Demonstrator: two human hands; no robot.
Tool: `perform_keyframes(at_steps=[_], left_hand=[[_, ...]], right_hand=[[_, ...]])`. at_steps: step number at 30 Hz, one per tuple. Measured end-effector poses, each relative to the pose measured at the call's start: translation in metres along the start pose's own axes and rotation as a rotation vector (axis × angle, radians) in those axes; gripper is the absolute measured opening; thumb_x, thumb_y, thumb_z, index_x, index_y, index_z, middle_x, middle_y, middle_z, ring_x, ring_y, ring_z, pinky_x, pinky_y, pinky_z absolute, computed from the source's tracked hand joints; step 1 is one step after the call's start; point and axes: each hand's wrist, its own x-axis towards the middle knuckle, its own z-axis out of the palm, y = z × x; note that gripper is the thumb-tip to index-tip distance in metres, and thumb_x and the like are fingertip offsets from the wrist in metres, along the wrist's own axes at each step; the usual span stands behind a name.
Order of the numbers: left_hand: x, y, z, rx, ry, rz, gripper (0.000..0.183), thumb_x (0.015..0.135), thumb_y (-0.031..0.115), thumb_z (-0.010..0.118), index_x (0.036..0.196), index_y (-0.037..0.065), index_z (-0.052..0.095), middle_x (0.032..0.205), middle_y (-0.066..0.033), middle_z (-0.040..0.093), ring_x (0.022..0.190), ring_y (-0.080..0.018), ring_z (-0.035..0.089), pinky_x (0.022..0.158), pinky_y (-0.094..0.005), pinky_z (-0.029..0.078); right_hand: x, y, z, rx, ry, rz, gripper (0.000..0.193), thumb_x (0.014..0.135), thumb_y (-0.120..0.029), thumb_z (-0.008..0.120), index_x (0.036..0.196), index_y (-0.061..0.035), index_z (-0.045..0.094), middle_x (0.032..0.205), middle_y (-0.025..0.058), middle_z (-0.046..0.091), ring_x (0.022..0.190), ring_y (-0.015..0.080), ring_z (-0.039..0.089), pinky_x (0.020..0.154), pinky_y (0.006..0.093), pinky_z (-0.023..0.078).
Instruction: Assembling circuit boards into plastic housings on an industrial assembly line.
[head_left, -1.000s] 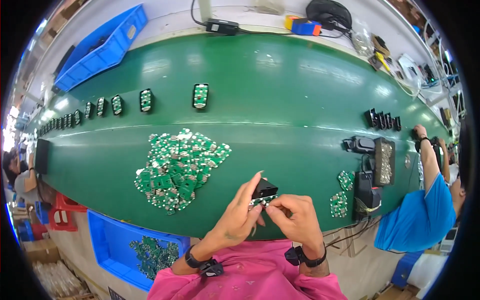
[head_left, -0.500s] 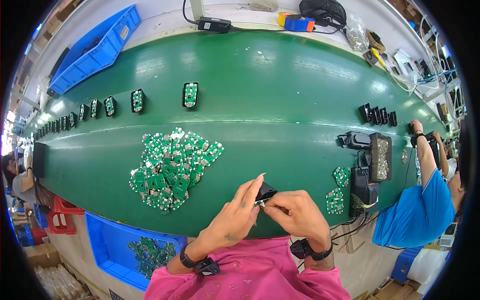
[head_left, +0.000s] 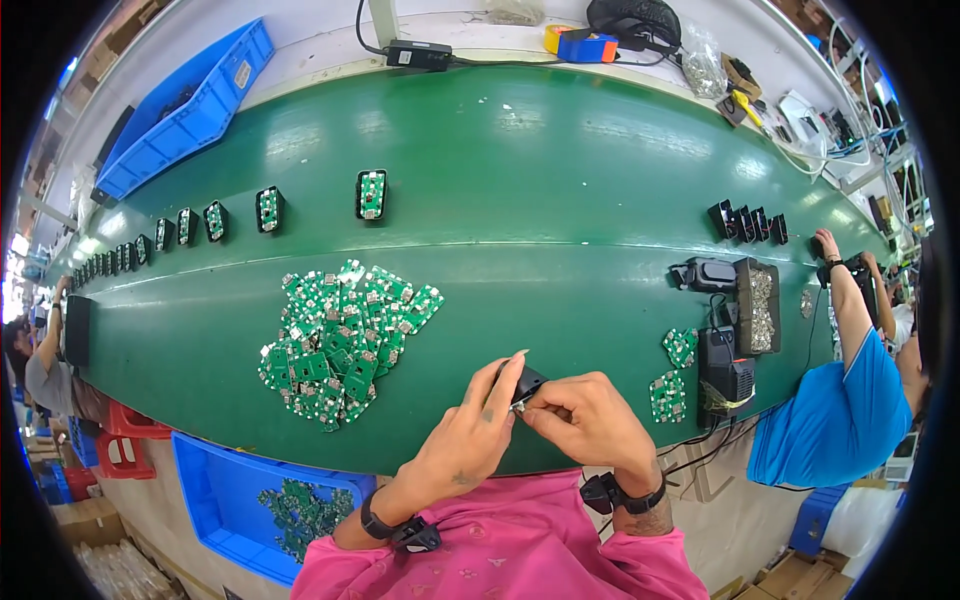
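Observation:
Near the front edge of the green table, my left hand [head_left: 465,430] is closed around a small black plastic case [head_left: 530,381], its fingers laid along the side. My right hand [head_left: 592,418] pinches at the lower end of the same case. Between the fingertips of both hands shows a small pale bit, too small to name. The inside of the case is turned out of sight. Left of my hands lies a heap of green circuit boards [head_left: 345,340]. Beyond it stands a black case with a green board in it [head_left: 372,196], at the near end of a line of similar ones.
To my right sit a black powered device [head_left: 727,375], a tray of small metal parts [head_left: 758,310] and two loose boards [head_left: 668,396]. Several black cases [head_left: 748,223] stand farther right, near a co-worker in blue [head_left: 840,420]. Blue bins stand far left [head_left: 185,120] and below the table [head_left: 205,510].
Both hands keep their hold on the black case, with only slight finger movement. The view has shifted a little. At the far left, another person's arm has risen toward the line of cases.

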Motion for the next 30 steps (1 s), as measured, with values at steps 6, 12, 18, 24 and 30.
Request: perform_keyframes(at_steps=[6, 12, 18, 24, 30], left_hand=[[-0.005, -0.017, 0.025, 0.071, 0.149, -0.007, 0.064, 0.092, -0.004, 0.05, 0.15, 0.003, 0.025, 0.137, -0.0273, 0.041, 0.101, -0.0409, 0.061, 0.071, -0.0386, 0.057], [0.005, -0.017, 0.022, -0.632, 0.299, -0.293, 0.062, 0.099, 0.002, 0.042, 0.154, 0.004, 0.013, 0.109, -0.0156, 0.059, 0.062, -0.0143, 0.064, 0.051, -0.0251, 0.052], [0.008, -0.023, 0.023, -0.899, 0.218, -0.198, 0.06, 0.094, -0.008, 0.049, 0.148, 0.002, 0.025, 0.114, -0.0147, 0.058, 0.074, -0.0165, 0.067, 0.063, -0.026, 0.057], [0.013, -0.027, 0.024, -0.547, 0.328, -0.123, 0.057, 0.088, -0.006, 0.063, 0.14, -0.001, 0.04, 0.112, -0.013, 0.062, 0.091, -0.0152, 0.066, 0.077, -0.0273, 0.057], [0.014, -0.034, 0.025, -0.501, 0.298, -0.058, 0.052, 0.084, -0.004, 0.068, 0.133, 0.001, 0.051, 0.106, -0.0101, 0.066, 0.09, -0.0125, 0.065, 0.075, -0.0257, 0.056]], right_hand=[[0.0, 0.001, 0.017, -0.157, 0.106, -0.033, 0.017, 0.086, -0.011, 0.059, 0.073, 0.0, 0.059, 0.068, 0.0186, 0.062, 0.064, 0.0393, 0.062, 0.058, 0.0469, 0.048], [0.005, 0.001, 0.033, -0.126, 0.316, 0.077, 0.016, 0.089, -0.014, 0.064, 0.082, 0.0, 0.064, 0.068, 0.0148, 0.064, 0.059, 0.0288, 0.064, 0.055, 0.0388, 0.049], [0.005, 0.027, 0.042, 0.159, 0.318, 0.185, 0.025, 0.092, -0.023, 0.067, 0.088, 0.0014, 0.064, 0.067, 0.0124, 0.066, 0.053, 0.0191, 0.064, 0.049, 0.0309, 0.047], [-0.001, 0.009, 0.054, 0.488, 0.482, 0.088, 0.016, 0.091, -0.01, 0.07, 0.088, 0.0048, 0.064, 0.07, 0.006, 0.067, 0.056, 0.0063, 0.06, 0.049, 0.0234, 0.046], [0.003, 0.02, 0.058, 0.472, 0.444, 0.005, 0.017, 0.093, -0.011, 0.067, 0.088, 0.0059, 0.065, 0.074, 0.006, 0.064, 0.064, 0.0064, 0.059, 0.054, 0.0242, 0.047]])
